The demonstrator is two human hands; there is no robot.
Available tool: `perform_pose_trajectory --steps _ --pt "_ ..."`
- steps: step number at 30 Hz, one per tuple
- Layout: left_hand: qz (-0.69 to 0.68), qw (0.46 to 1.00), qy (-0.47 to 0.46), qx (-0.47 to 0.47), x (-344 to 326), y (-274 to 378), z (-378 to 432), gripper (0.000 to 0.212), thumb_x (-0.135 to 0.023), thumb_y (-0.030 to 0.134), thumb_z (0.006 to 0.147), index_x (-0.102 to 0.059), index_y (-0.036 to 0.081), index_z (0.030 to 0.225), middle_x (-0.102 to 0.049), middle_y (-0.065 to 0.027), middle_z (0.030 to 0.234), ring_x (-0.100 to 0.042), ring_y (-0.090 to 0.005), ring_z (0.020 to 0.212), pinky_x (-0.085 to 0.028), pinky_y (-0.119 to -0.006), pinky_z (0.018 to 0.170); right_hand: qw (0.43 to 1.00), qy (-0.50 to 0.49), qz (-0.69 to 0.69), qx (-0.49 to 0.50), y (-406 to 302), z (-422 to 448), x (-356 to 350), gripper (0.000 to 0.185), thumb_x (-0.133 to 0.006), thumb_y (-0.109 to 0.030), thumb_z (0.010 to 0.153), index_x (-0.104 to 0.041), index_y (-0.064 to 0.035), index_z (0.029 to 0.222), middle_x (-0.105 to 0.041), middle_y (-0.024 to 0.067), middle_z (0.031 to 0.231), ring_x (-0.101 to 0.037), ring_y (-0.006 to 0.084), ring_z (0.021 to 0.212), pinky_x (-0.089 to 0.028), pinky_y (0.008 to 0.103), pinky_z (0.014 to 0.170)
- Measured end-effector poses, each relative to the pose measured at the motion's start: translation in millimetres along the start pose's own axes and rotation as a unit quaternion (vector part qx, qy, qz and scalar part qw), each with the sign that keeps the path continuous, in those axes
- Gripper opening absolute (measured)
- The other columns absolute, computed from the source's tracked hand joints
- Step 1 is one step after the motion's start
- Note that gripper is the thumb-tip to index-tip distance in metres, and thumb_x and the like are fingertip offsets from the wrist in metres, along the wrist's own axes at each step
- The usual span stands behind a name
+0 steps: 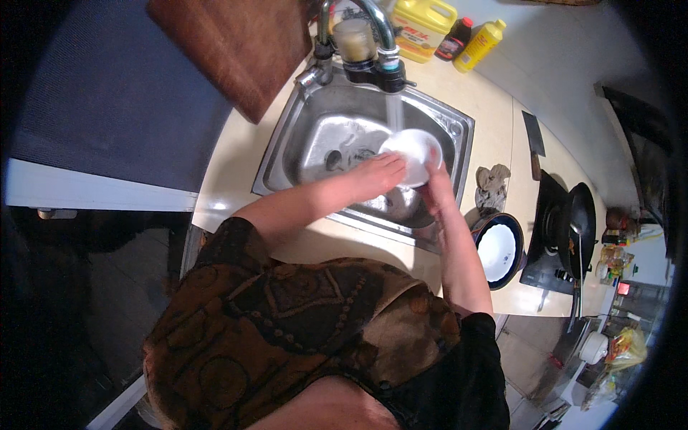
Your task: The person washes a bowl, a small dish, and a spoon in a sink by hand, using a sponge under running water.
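A white bowl [413, 148], blurred by motion, is under the stream of water [395, 110] from the faucet filter [389, 67], above the right part of the stainless steel sink [279, 145]. My right hand [438, 180] grips the bowl's right rim, thumb on the inside. My left hand [382, 172] reaches over from the left, its fingers together and laid on the bowl's near left edge; whether they grip it cannot be told. Below the bowl, the sink's bottom is wet and shiny, with the dark drain [333, 159] to the left.
A brown wooden board [242, 48] stands left of the sink. Behind are a yellow jug [422, 27] and bottles [480, 45]. To the right lie a cleaver [533, 134], a crumpled cloth [492, 180], nested bowls [497, 252] and a wok [580, 231] on a cooktop.
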State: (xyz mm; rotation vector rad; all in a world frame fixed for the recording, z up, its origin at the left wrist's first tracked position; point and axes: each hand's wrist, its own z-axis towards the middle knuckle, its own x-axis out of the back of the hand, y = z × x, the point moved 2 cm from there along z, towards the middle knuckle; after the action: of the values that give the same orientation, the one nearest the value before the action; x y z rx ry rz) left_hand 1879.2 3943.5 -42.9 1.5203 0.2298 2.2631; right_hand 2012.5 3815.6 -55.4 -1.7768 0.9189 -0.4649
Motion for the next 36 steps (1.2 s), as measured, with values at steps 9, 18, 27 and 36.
perform_pose_trajectory --steps 9,18,27,36 --pt "-0.047 0.998 -0.005 -0.049 -5 13 0 0.038 -0.046 0.004 0.085 -0.052 -0.001 0.123 -0.048 -0.0174 0.132 -0.042 -0.0334 0.129 -0.037 -0.041 0.107 0.97 0.072 -0.203 0.109 13 10 25 0.039 -0.04 -0.022 0.095 -0.05 0.005 0.121 -0.06 0.0226 0.11 -0.059 0.0295 0.1 -0.047 0.0375 0.085" --pt "-0.164 0.969 0.054 0.179 -21 34 15 0.048 -0.05 0.002 0.082 -0.044 -0.004 0.13 -0.043 -0.0222 0.136 -0.044 -0.0366 0.126 -0.039 -0.039 0.106 0.969 0.104 -0.143 0.175 12 -15 -26 0.053 -0.044 -0.021 0.094 -0.028 -0.0013 0.141 -0.049 0.0194 0.128 -0.053 0.0304 0.111 -0.04 0.0376 0.097" --pt "0.082 0.988 -0.058 -0.118 1 -33 -14 0.053 -0.053 0.009 0.082 -0.047 0.01 0.135 -0.037 -0.0048 0.147 -0.028 -0.0253 0.139 -0.022 -0.042 0.115 0.942 0.002 -0.294 0.16 -6 15 -5 0.038 -0.037 -0.022 0.098 -0.046 -0.0028 0.129 -0.056 0.02 0.119 -0.055 0.0306 0.11 -0.041 0.0401 0.098" --pt "0.146 0.964 -0.097 -0.198 25 -64 -10 0.042 -0.051 0.017 0.083 -0.051 0.023 0.125 -0.035 0.0023 0.147 -0.035 -0.0258 0.134 -0.025 -0.052 0.111 0.968 -0.137 -0.125 -0.17 0 12 -7 0.039 -0.043 -0.032 0.098 -0.052 -0.002 0.121 -0.063 0.0087 0.093 -0.062 0.0146 0.068 -0.046 0.0268 0.044"
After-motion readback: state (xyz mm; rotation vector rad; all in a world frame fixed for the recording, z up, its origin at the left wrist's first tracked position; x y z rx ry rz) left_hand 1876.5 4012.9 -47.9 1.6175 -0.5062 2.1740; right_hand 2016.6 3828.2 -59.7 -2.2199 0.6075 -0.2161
